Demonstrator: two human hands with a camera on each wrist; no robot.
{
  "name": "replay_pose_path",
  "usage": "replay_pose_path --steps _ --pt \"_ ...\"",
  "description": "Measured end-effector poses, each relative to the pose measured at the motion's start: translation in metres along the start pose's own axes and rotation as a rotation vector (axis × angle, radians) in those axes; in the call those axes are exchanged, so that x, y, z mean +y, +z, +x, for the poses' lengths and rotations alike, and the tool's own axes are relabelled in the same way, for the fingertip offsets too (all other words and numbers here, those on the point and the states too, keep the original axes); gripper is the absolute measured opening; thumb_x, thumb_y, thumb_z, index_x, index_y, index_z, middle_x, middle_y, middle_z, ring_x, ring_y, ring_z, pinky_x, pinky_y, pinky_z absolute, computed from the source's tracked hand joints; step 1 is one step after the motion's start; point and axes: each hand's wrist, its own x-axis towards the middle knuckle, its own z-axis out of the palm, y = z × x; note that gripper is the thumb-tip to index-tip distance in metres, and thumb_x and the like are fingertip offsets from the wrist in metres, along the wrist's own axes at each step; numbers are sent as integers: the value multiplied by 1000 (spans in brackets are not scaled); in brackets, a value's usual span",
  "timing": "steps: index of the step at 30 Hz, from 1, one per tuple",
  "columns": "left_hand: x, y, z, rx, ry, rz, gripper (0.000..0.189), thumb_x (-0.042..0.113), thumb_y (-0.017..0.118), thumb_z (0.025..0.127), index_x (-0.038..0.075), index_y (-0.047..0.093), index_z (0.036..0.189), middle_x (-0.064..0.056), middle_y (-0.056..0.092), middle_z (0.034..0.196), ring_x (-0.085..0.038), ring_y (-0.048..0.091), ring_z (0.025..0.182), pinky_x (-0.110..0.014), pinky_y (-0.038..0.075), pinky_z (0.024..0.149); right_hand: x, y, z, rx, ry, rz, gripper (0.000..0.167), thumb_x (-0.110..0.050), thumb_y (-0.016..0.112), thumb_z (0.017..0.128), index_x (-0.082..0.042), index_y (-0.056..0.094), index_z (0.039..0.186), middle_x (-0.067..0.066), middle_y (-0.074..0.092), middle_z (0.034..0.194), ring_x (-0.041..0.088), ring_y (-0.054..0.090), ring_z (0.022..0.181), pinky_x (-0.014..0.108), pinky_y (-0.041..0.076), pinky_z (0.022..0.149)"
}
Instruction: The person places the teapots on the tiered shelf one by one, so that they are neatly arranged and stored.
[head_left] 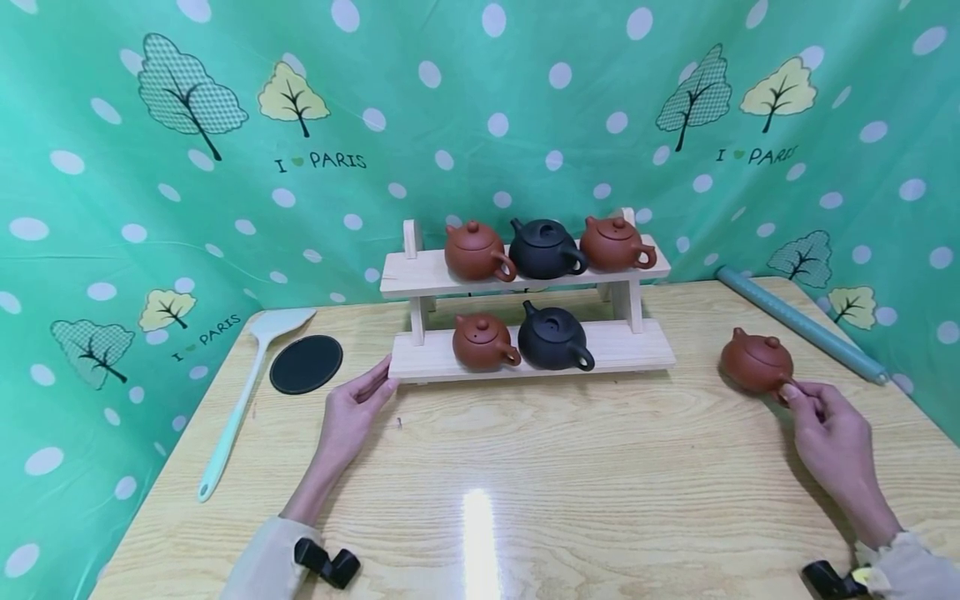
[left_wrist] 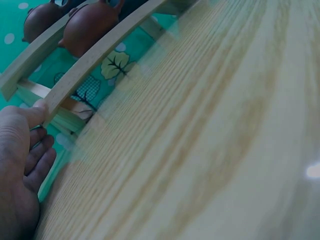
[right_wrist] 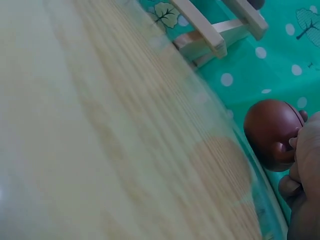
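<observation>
My right hand (head_left: 836, 433) pinches the handle of a reddish-brown teapot (head_left: 756, 363) at the right of the table. In the right wrist view this teapot (right_wrist: 272, 132) hangs over the table, which faintly mirrors it. My left hand (head_left: 352, 417) holds the left end of the lower board of a two-tier wooden shelf (head_left: 630, 346), thumb at the board's end in the left wrist view. Along the upper board are a brown teapot (head_left: 474, 252), a black teapot (head_left: 543, 252) and another brown teapot (head_left: 615, 243). On the lower board stand a brown teapot (head_left: 480, 343) and a black teapot (head_left: 552, 340).
Left of the shelf lie a round black mat (head_left: 306, 364) and a pale-green spatula (head_left: 243, 400). A blue-green rolling-pin-like rod (head_left: 802, 325) lies along the right table edge. A green polka-dot curtain (head_left: 465, 108) hangs behind and at both sides.
</observation>
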Motion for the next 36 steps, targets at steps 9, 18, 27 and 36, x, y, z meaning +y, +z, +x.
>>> replay_pose_path --steps 9,18,27,36 --pt "0 0 -2 9 -5 -8 46 22 75 99 3 64 139 -10 65 136 -5 64 117 -17 52 95 -12 0 -2 3 -40 33 37 -27 52 110 6 62 124 2 49 73 11 38 63 26 29 49" --pt "0 -1 -1 13 4 1 46 22 75 99 3 64 139 -10 65 136 -5 63 118 -17 52 95 -22 0 -5 -11 -43 60 38 -28 51 111 5 62 127 3 49 76 13 38 62 27 30 46" --pt "0 0 -1 10 4 3 43 20 74 100 3 65 138 -12 65 135 -14 63 121 -16 51 94 -30 1 -6 -26 -63 102 34 -26 53 110 3 62 125 3 48 73 12 38 58 28 29 43" --pt "0 0 0 10 2 3 45 21 74 99 3 64 139 -12 64 136 -10 63 120 -17 51 95 -35 3 -8 -18 -106 154 30 -23 56 109 3 63 120 1 48 72 12 38 58 28 28 43"
